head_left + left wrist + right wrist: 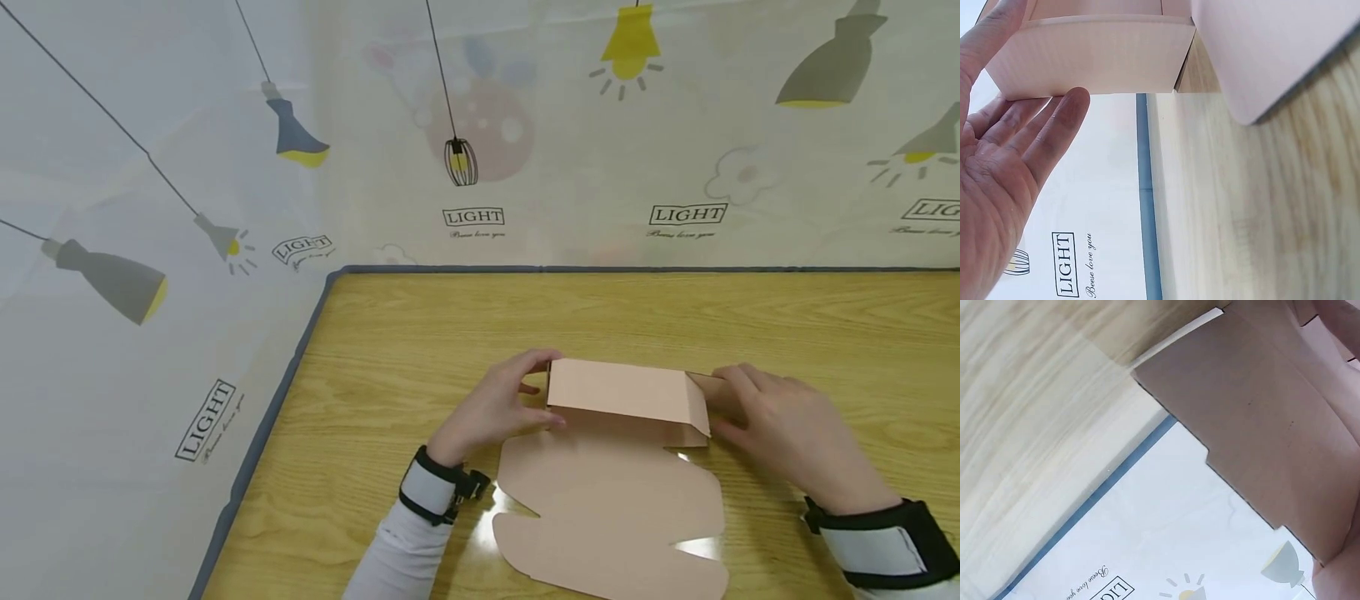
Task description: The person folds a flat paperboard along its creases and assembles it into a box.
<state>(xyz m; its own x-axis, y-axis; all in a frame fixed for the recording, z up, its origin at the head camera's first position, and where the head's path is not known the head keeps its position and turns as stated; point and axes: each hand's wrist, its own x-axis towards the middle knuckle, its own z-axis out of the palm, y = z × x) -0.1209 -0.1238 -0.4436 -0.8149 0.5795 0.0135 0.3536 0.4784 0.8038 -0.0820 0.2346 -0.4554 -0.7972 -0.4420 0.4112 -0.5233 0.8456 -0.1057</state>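
Observation:
A partly folded cardboard box (618, 387) stands on the wooden table, its wide notched lid panel (611, 500) spread toward the person. My left hand (491, 412) holds the box's left end, with thumb and fingers on opposite edges of it. In the left wrist view, that end wall (1091, 59) is upright, spanned by the left hand (1004, 162). My right hand (787, 425) grips a side flap (712, 392) that sticks out at the box's right end. The right wrist view shows this flap (1254, 425) with stepped edges; part of the right hand (1338, 581) is cut off by the frame.
The wood-grain table (420, 325) ends at a blue-grey border (540, 269). Behind and to the left rises a white covering (360, 200) printed with lamps and "LIGHT" lettering. Dark wrist straps (435, 487) sit on both forearms.

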